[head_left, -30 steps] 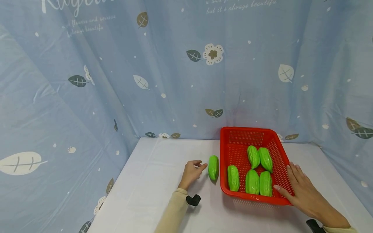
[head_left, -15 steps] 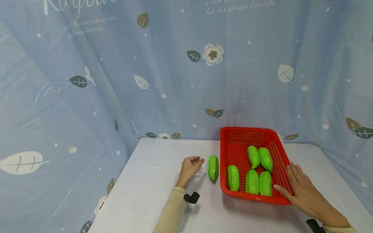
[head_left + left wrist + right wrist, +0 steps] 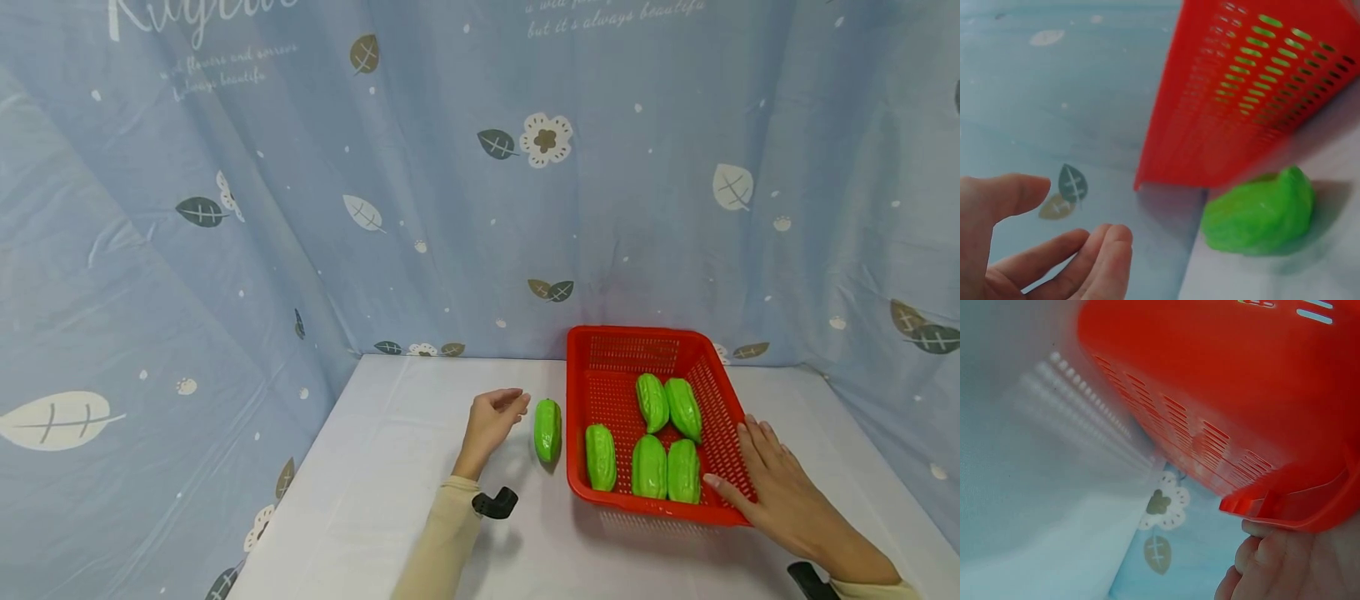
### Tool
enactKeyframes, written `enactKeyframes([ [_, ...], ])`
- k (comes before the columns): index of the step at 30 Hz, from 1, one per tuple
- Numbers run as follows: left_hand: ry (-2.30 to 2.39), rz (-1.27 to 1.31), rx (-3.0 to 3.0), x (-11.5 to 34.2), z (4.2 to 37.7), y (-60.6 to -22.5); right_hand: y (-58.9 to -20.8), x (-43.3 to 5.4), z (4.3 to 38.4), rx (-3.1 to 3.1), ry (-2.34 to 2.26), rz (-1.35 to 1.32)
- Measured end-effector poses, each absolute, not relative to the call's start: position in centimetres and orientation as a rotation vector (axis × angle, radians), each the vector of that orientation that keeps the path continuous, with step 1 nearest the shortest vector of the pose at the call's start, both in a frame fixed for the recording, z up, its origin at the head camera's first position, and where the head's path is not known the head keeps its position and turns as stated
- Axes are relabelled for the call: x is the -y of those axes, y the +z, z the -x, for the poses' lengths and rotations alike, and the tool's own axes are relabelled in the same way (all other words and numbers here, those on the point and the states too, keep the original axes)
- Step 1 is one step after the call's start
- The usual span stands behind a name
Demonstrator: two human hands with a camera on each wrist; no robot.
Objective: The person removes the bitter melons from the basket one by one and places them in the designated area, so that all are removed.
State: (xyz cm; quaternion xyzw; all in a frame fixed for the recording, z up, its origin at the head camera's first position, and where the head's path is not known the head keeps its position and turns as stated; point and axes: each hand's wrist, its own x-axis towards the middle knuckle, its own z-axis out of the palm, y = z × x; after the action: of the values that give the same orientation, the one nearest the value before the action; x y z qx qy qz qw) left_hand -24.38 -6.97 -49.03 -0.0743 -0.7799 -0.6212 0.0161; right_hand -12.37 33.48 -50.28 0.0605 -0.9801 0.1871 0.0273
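My left hand [image 3: 489,427] is held above the white table, fingers gently bent and thumb apart, holding nothing. Just to its right, a glossy green ribbed vegetable like a bitter melon [image 3: 547,431] lies outside the red basket [image 3: 575,400]. The left wrist view shows a gap between the hand [image 3: 1072,262] and that green vegetable [image 3: 1257,215]. My right hand [image 3: 787,504] rests on the basket's front right corner, thumb over the rim and fingers straight along the right side. In the right wrist view its fingers [image 3: 1254,559] touch the rim.
Several matching green vegetables [image 3: 649,467] lie inside the basket, most toward its right half. White cloth [image 3: 397,467] covers the table. A blue printed curtain [image 3: 420,167] hangs behind and at both sides.
My left hand has drawn slightly left, away from the lone green vegetable, and a little upward in the head view. The right hand and basket have stayed put.
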Motion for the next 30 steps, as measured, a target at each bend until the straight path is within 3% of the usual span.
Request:
enactKeyframes([
  [30,-2.148,0.362,2.297,2.2,25.0,-44.1,-50.1,-33.5,12.3,3.049,0.587,-0.16],
])
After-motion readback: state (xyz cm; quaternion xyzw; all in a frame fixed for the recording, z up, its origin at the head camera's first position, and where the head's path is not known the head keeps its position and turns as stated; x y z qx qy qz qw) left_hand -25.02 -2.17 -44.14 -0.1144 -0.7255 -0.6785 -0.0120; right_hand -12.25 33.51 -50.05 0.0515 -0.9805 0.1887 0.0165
